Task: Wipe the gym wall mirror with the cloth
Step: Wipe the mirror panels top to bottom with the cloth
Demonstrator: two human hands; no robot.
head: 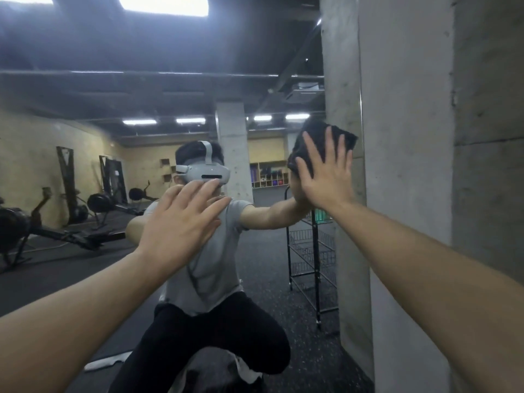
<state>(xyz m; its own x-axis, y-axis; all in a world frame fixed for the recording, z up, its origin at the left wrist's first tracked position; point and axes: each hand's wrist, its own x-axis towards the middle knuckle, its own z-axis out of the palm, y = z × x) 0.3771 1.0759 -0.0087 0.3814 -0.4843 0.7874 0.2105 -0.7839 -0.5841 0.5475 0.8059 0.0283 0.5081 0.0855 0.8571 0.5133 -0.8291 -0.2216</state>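
The wall mirror (113, 80) fills the left and middle of the head view and ends at a concrete column on the right. A dark cloth (320, 137) lies flat against the glass close to that right edge. My right hand (326, 177) presses on the cloth with straight, spread fingers. My left hand (184, 222) is held flat at the glass in the middle, fingers straight, with nothing in it. The reflection of a crouching person with a white headset shows behind both hands.
A grey concrete column (411, 165) stands directly right of the mirror edge. Reflected in the glass are a black wire rack (312, 251), rowing machines (56, 222) on a dark rubber floor, and storage shelves at the back.
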